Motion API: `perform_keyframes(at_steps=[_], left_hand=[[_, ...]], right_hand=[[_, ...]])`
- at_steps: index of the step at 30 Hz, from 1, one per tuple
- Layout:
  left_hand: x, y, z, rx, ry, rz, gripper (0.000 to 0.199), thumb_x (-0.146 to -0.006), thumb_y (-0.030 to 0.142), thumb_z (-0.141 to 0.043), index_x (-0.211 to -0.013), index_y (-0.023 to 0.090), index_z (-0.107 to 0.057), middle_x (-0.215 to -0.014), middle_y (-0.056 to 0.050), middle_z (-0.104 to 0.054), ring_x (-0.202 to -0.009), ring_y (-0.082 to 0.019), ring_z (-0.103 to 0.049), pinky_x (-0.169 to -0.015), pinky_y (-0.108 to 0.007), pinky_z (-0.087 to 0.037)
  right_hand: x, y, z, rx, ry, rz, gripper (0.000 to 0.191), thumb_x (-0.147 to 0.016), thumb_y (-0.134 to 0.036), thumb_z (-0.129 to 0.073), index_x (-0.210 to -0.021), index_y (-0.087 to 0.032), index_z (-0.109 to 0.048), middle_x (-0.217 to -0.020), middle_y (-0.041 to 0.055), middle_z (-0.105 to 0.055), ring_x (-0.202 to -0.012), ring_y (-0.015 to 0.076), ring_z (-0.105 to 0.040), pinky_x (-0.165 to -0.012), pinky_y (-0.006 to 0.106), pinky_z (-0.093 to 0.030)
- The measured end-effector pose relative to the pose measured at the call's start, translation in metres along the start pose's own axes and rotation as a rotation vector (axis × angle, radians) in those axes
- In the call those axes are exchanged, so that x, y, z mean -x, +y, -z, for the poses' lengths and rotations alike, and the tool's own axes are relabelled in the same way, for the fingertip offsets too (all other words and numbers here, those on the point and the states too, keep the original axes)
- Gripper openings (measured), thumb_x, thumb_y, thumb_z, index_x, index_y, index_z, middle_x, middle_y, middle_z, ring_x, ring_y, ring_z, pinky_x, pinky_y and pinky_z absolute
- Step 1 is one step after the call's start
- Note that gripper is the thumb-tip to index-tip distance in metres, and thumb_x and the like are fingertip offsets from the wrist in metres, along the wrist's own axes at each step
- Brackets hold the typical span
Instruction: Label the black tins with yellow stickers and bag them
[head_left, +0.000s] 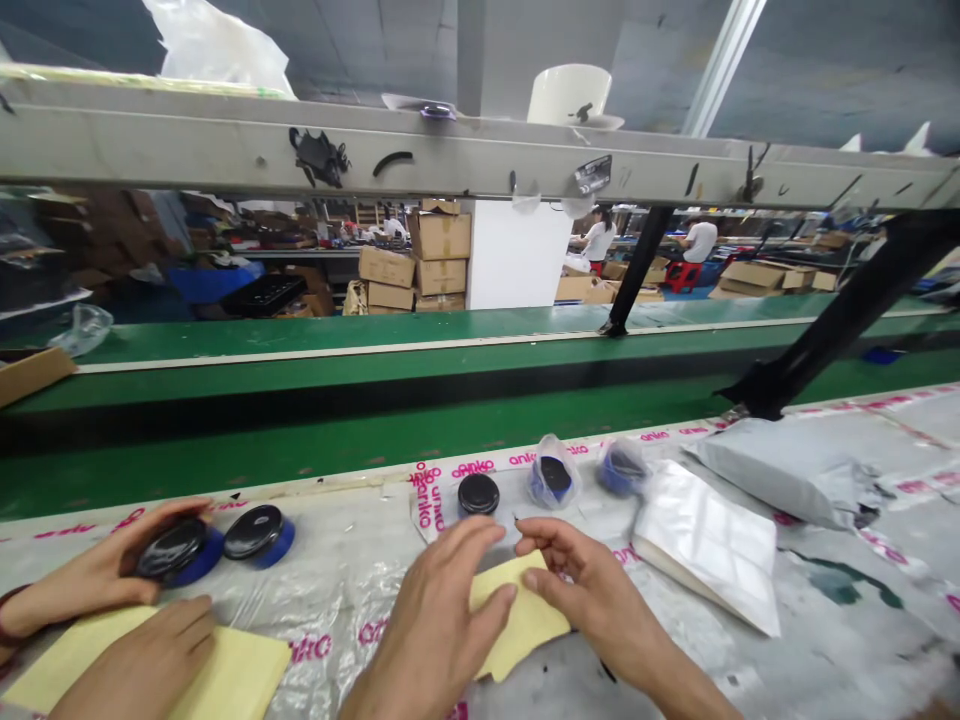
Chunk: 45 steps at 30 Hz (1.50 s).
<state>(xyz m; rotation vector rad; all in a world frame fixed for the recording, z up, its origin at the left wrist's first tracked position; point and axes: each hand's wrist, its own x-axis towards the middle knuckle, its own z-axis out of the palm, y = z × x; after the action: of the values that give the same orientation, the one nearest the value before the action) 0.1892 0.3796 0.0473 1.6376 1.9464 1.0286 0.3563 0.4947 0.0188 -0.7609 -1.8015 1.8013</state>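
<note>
My left hand (442, 620) is over the left edge of a small yellow sheet (517, 620), its fingers stretched out and its thumb apart from them. At the sheet's right side, my right hand (592, 590) has its fingers bent, with a gap between thumb and forefinger; whether it touches the sheet I cannot tell. Just beyond my fingertips stands a round thing with a glossy black top (478, 494). To its right, two blue-and-black round things sit in clear plastic bags, one nearer (553, 478) and one farther right (624, 465).
A stack of white plastic bags (709, 540) and a grey pouch (780, 470) lie at right. On the left, another person's hands (150, 650) are at a yellow sheet and a black-topped blue round thing (180, 550); a similar one (260, 535) stands beside. A green conveyor (337, 420) runs beyond.
</note>
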Motion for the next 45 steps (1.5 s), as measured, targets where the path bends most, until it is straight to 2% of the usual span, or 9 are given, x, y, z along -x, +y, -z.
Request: perform_keyframes(at_steps=[3,6,9,13,24,29,32,38,45], left_hand=[[0.001,0.000,-0.011,0.209,-0.039,0.140,0.043,-0.089,0.030,-0.059,-0.131,0.030,-0.062,-0.123,-0.003,-0.071,-0.112,-0.024,-0.066,-0.099,-0.036,-0.050],[-0.003,-0.003,-0.014,0.503,-0.044,0.301,0.030,-0.086,0.032,-0.061,-0.112,0.021,-0.072,-0.102,-0.005,-0.076,-0.095,-0.023,-0.069,-0.083,-0.031,-0.052],[-0.005,-0.008,-0.014,0.607,0.009,0.395,0.030,-0.082,0.042,-0.066,-0.090,0.015,-0.073,-0.087,-0.007,-0.074,-0.078,-0.021,-0.065,-0.070,-0.028,-0.048],[-0.002,-0.010,-0.017,0.673,0.011,0.430,0.035,-0.079,0.048,-0.069,-0.084,0.013,-0.069,-0.076,-0.005,-0.068,-0.067,-0.016,-0.057,-0.061,-0.025,-0.042],[0.001,-0.012,-0.021,0.682,0.009,0.385,0.035,-0.084,0.049,-0.065,-0.079,0.015,-0.065,-0.071,-0.001,-0.062,-0.065,-0.013,-0.052,-0.060,-0.023,-0.039],[0.002,-0.008,-0.016,0.777,-0.044,0.378,0.027,-0.079,0.035,-0.071,-0.097,0.015,-0.071,-0.089,-0.006,-0.073,-0.081,-0.020,-0.066,-0.073,-0.027,-0.049],[0.004,-0.008,-0.015,0.787,-0.051,0.360,0.031,-0.084,0.039,-0.068,-0.105,0.016,-0.072,-0.092,-0.005,-0.074,-0.082,-0.019,-0.065,-0.072,-0.026,-0.049],[0.008,-0.013,-0.017,0.720,-0.054,0.350,0.042,-0.088,0.055,-0.062,-0.095,0.015,-0.073,-0.076,-0.002,-0.066,-0.067,-0.015,-0.056,-0.061,-0.024,-0.042],[0.010,-0.014,-0.017,0.463,-0.013,0.242,0.037,-0.095,0.053,-0.052,-0.089,0.020,-0.068,-0.078,0.000,-0.064,-0.074,-0.016,-0.055,-0.068,-0.024,-0.041]], right_hand=[[-0.004,-0.008,-0.007,-0.101,-0.020,0.007,0.042,-0.088,-0.041,-0.072,-0.123,-0.021,-0.059,-0.111,0.0072,-0.067,-0.095,0.0225,-0.066,-0.081,0.032,-0.053],[-0.004,-0.009,-0.013,0.030,0.122,0.059,0.041,-0.093,-0.047,-0.064,-0.123,-0.020,-0.060,-0.100,0.0085,-0.069,-0.086,0.0235,-0.067,-0.071,0.032,-0.054],[0.001,-0.007,-0.015,0.365,0.332,0.331,0.025,-0.097,-0.040,-0.059,-0.112,-0.022,-0.066,-0.110,0.0105,-0.064,-0.098,0.0252,-0.064,-0.079,0.035,-0.054],[0.008,-0.007,-0.018,0.650,0.298,0.575,0.014,-0.099,-0.024,-0.055,-0.105,-0.024,-0.068,-0.104,0.0084,-0.059,-0.096,0.0231,-0.060,-0.079,0.033,-0.053],[0.002,0.001,-0.019,0.749,0.208,0.594,0.021,-0.100,-0.018,-0.054,-0.117,-0.024,-0.066,-0.102,0.0063,-0.061,-0.093,0.0226,-0.059,-0.079,0.036,-0.050],[0.003,-0.001,-0.022,0.718,0.165,0.530,0.022,-0.102,-0.020,-0.052,-0.114,-0.024,-0.069,-0.105,0.0072,-0.064,-0.096,0.0231,-0.061,-0.083,0.037,-0.052],[0.004,-0.004,-0.024,0.631,0.140,0.465,0.020,-0.102,-0.023,-0.052,-0.112,-0.024,-0.069,-0.107,0.0074,-0.064,-0.098,0.0224,-0.062,-0.085,0.035,-0.053],[0.002,-0.008,-0.025,0.579,0.140,0.429,0.021,-0.101,-0.025,-0.054,-0.113,-0.024,-0.071,-0.102,0.0067,-0.063,-0.094,0.0213,-0.063,-0.080,0.033,-0.053],[0.001,-0.017,-0.022,0.518,0.082,0.356,0.018,-0.097,-0.025,-0.057,-0.107,-0.023,-0.073,-0.100,0.0048,-0.065,-0.093,0.0208,-0.064,-0.081,0.033,-0.052]])
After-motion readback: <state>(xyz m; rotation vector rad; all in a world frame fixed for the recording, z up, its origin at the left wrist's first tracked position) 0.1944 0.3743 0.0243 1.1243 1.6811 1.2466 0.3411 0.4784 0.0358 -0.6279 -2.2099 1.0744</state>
